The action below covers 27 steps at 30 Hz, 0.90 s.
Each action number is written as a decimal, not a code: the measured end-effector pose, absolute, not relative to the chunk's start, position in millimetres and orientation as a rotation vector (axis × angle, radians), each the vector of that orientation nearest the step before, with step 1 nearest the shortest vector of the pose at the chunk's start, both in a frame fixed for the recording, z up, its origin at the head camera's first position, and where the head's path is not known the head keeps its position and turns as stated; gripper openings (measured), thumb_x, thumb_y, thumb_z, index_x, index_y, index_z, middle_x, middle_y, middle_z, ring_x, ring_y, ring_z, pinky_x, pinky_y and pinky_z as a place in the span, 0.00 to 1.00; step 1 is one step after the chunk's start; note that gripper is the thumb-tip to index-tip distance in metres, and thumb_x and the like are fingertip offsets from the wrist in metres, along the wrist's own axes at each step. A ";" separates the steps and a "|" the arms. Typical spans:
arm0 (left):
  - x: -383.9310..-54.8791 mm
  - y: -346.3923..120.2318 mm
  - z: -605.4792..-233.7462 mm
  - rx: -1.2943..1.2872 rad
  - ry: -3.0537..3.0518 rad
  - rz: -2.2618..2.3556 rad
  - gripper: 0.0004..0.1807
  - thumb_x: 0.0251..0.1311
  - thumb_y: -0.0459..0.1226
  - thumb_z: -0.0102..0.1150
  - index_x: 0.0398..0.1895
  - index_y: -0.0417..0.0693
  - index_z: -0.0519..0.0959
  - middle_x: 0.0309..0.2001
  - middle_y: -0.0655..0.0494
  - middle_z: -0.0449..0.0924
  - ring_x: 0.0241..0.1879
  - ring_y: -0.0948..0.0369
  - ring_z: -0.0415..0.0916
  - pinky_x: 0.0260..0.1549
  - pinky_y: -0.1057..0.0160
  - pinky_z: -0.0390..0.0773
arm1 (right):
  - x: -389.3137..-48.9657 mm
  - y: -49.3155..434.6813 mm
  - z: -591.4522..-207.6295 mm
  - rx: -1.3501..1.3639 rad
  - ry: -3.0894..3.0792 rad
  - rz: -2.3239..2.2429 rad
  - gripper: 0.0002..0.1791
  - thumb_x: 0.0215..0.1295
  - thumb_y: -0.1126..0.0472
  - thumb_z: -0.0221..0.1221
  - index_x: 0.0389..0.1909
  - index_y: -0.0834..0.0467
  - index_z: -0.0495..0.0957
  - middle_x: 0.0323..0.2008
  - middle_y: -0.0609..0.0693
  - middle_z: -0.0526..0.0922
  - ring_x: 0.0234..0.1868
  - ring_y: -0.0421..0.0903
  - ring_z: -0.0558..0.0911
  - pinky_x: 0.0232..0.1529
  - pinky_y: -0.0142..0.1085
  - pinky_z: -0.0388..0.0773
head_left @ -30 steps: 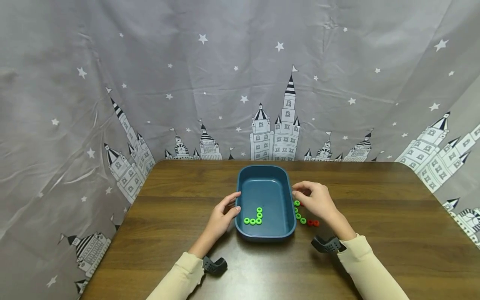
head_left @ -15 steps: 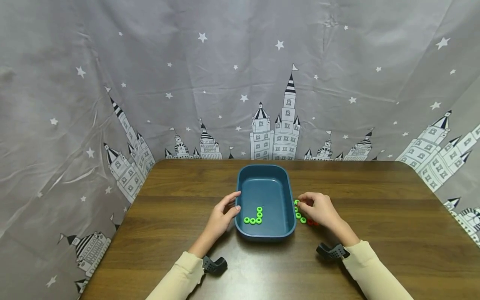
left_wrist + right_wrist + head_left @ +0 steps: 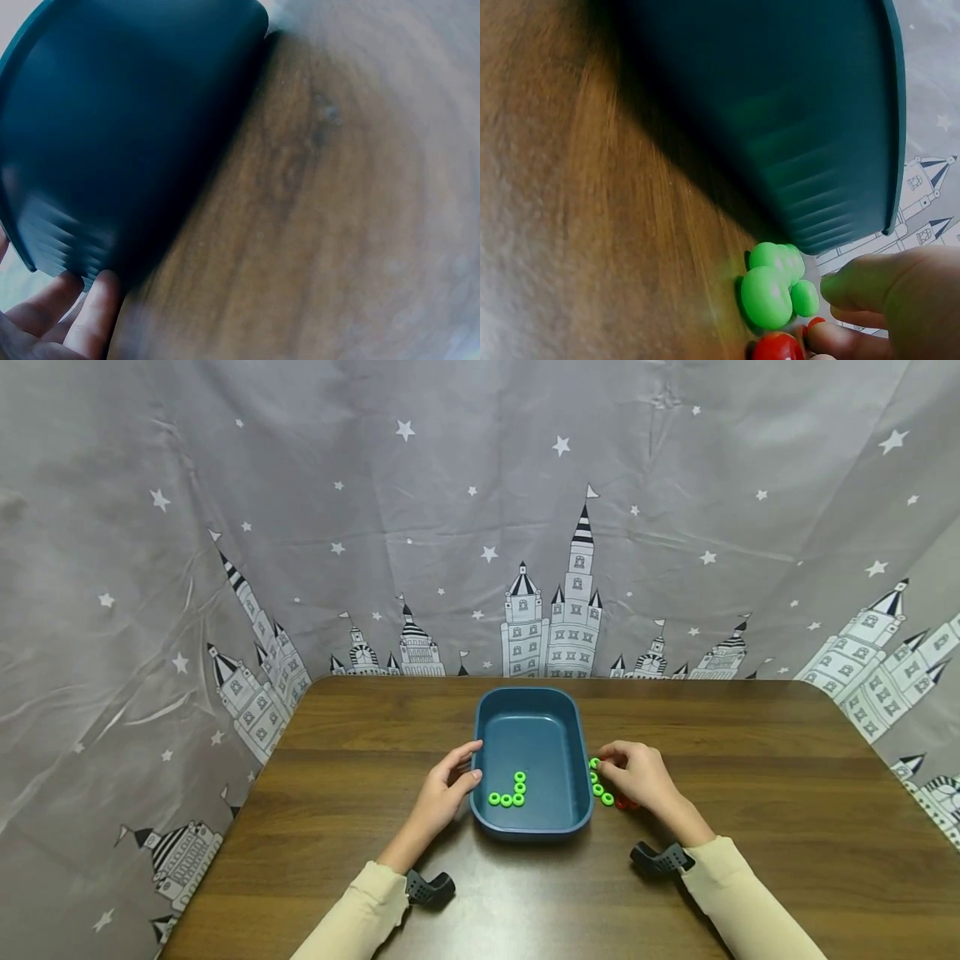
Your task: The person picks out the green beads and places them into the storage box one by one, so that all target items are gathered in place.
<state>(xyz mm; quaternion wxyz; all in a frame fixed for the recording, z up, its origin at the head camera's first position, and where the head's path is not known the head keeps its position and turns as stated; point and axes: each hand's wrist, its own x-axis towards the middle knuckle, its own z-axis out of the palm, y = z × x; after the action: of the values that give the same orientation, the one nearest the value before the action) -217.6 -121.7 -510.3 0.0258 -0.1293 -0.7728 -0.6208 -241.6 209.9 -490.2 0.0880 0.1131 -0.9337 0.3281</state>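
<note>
A dark blue rectangular bin (image 3: 532,735) stands on the table. My left hand (image 3: 442,789) rests against its left side, straight fingers touching the outer wall. Several green rings (image 3: 519,788) lie in an L-shaped row inside the bin. Beside its right wall, more green rings (image 3: 597,790) line the table, with red rings (image 3: 621,803) next to them, partly hidden by my right hand (image 3: 641,774). In the right wrist view, the thumb and fingertips are spread apart close to the green rings (image 3: 766,298), and one fingertip is right at a small red ring (image 3: 815,322).
The brown wooden table (image 3: 750,793) extends to both sides of the bin. A grey curtain (image 3: 450,527) with castles and stars hangs behind it. Each wrist wears a black camera mount (image 3: 430,891), close above the tabletop.
My right hand has moved from the bin's right rim to the right and toward me, down over the red rings. The left hand and the bin stay in place.
</note>
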 end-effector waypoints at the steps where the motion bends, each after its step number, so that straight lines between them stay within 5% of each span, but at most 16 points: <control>1: -217.4 -121.7 -510.2 -0.398 -2.391 -1.922 0.25 0.69 0.31 0.57 0.69 0.43 0.74 0.67 0.38 0.76 0.64 0.42 0.75 0.55 0.68 0.77 | -242.1 209.8 -490.6 0.341 -2.775 0.964 0.07 0.59 0.65 0.65 0.37 0.61 0.87 0.28 0.50 0.88 0.29 0.40 0.82 0.34 0.37 0.77; 27: -219.0 -121.5 -512.0 -0.415 -2.373 -1.904 0.25 0.68 0.32 0.58 0.68 0.42 0.74 0.66 0.36 0.76 0.65 0.41 0.74 0.58 0.61 0.77 | -244.2 209.2 -492.6 0.426 -2.818 0.809 0.10 0.53 0.67 0.67 0.37 0.61 0.88 0.30 0.52 0.85 0.34 0.48 0.82 0.38 0.43 0.78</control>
<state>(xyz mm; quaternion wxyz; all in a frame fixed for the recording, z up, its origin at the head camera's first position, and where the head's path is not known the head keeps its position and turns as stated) -219.0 -121.5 -512.0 0.0357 -0.1351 -0.7724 -0.6196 -244.2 209.2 -492.6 0.0896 0.1434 -0.9473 0.2720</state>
